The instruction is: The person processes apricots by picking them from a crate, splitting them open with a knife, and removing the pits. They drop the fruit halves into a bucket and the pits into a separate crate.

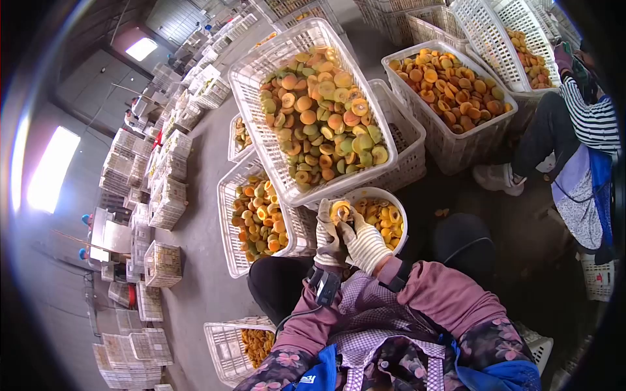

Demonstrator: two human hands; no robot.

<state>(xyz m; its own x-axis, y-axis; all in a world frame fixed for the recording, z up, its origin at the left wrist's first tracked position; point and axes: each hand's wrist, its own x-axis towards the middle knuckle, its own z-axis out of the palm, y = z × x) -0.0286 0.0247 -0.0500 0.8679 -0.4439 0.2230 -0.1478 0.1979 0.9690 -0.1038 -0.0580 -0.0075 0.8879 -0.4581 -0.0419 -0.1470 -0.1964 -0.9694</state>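
A halved apricot [340, 212] sits over the near rim of the white tub [393, 201], pinched in the curled fingers of the gloved left hand [327, 238]. The gloved right hand [366, 246] curls against it; whether it grips anything cannot be told. A tilted crate [255, 73] of apricot halves overhangs the tub's far rim.

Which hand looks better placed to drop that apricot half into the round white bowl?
Probably left: the left hand holds the orange apricot half at the round white bowl; the right hand rests alongside.
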